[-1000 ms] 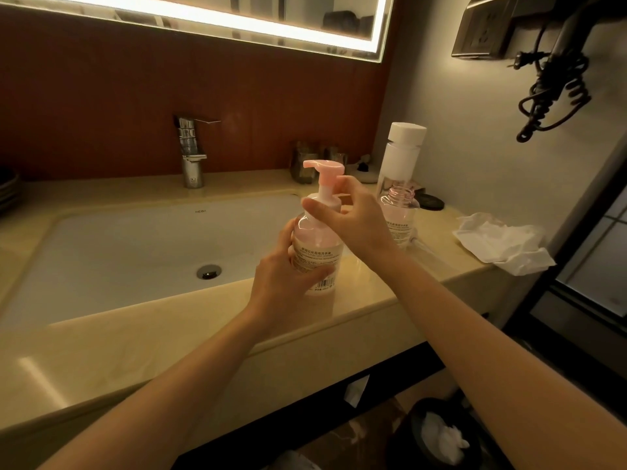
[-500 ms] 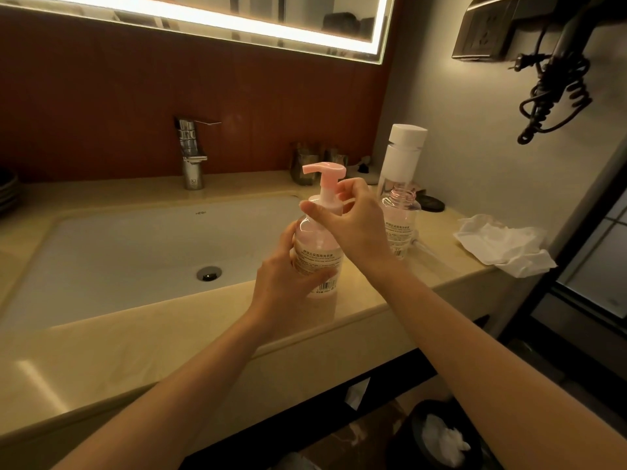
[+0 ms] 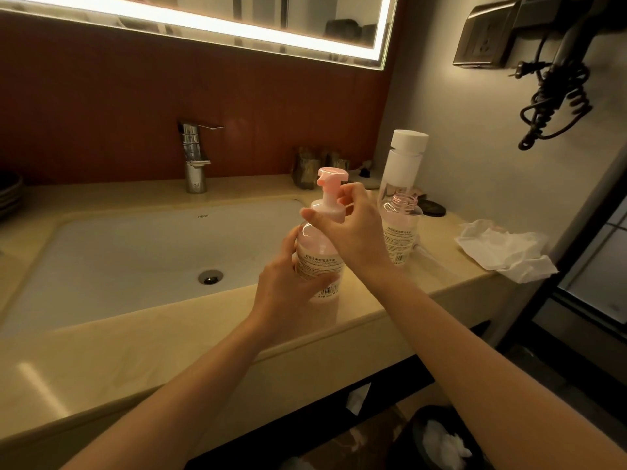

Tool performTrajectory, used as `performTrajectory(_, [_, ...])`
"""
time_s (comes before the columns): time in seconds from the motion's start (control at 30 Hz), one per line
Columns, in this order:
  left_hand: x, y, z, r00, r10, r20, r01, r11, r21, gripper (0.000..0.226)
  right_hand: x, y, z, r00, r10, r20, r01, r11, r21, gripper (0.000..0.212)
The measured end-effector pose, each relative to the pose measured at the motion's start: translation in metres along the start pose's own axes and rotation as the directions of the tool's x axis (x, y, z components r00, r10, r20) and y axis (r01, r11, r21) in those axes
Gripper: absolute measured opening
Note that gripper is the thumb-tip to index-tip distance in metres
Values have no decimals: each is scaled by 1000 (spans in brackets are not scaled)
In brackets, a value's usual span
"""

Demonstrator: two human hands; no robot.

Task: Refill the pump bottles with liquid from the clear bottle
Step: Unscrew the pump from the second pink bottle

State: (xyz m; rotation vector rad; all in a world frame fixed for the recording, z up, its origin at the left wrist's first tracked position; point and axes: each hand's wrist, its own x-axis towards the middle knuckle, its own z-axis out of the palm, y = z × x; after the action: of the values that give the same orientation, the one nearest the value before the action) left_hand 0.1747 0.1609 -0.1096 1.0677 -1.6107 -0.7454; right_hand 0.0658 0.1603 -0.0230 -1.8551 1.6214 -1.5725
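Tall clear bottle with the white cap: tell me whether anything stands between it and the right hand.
Yes. The open, pumpless pink-necked bottle stands directly in front of the tall clear white-capped bottle, between it and the right hand. That hand also grips the pink pump of the nearer bottle.

The beige stone vanity counter [image 3: 135, 361] before you carries a sunken white basin [image 3: 118, 259] and a chrome faucet [image 3: 195, 161]. To the basin's right stand a pink pump bottle [image 3: 319, 262], an uncapped bottle [image 3: 402, 235] and a white-capped clear bottle [image 3: 402, 171]. A crumpled tissue [image 3: 505, 249] lies at your far right.
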Motion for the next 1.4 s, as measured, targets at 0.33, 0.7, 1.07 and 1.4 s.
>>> performTrajectory(0.33, [-1,-3,2,1000,16,-20,-16,1000,19,84,-4,0,-3,995,34,97,-51,983,176,59])
performTrajectory(0.7, [-2,-2,2,999,30,-32,-29,999,44,84,-7,-3,-4,984,120,130,-157,929,336,42])
performTrajectory(1.07, [-4,0,1,999,28,-25,-27,999,27,87,-1,-3,-3,993,91,78,-108,964,243,46])
performTrajectory(1.4, [-4,-1,2,999,33,-29,-32,999,30,83,1,-3,0,995,60,78,-72,985,156,53])
